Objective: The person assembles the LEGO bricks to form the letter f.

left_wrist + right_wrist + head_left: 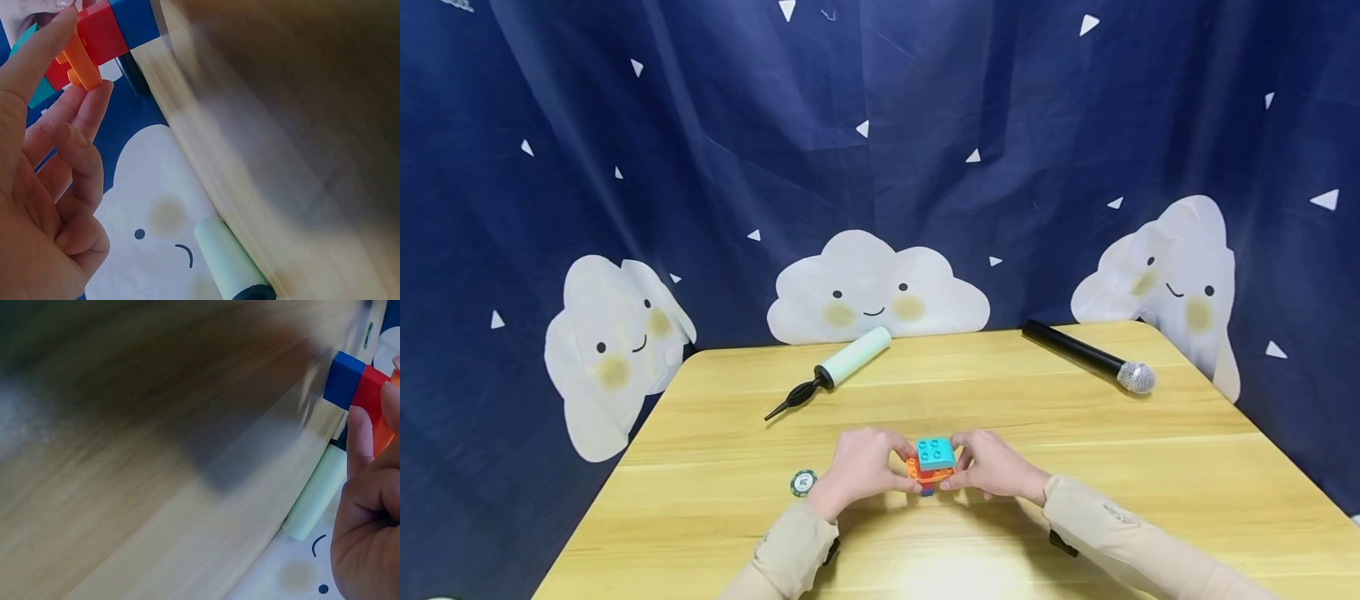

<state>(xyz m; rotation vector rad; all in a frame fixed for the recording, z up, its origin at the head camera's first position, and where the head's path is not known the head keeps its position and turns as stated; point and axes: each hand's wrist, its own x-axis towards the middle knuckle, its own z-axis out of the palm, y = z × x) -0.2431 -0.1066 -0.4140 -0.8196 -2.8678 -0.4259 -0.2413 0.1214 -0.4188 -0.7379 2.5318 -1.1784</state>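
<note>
Near the front middle of the table, both hands hold a stack of toy building blocks. Its top is a teal block (pixel 936 454) with round studs. Below it come red pieces and a flat orange plate (pixel 82 62), then a red block (pixel 105 34), with a blue block (pixel 345 381) at the bottom. My left hand (pixel 865 462) pinches one end of the orange plate between thumb and fingers. From the other side, my right hand (pixel 996 468) grips the plate's opposite end. Part of that grip is cut off in the right wrist view.
A green-rimmed poker chip (pixel 803 482) lies left of my left hand. Farther back are a pale green hand pump (pixel 853 357) with a black nozzle and a black microphone (pixel 1082 354) at the right. A dark blue curtain (pixel 880 167) hangs behind the wooden table (pixel 715 450).
</note>
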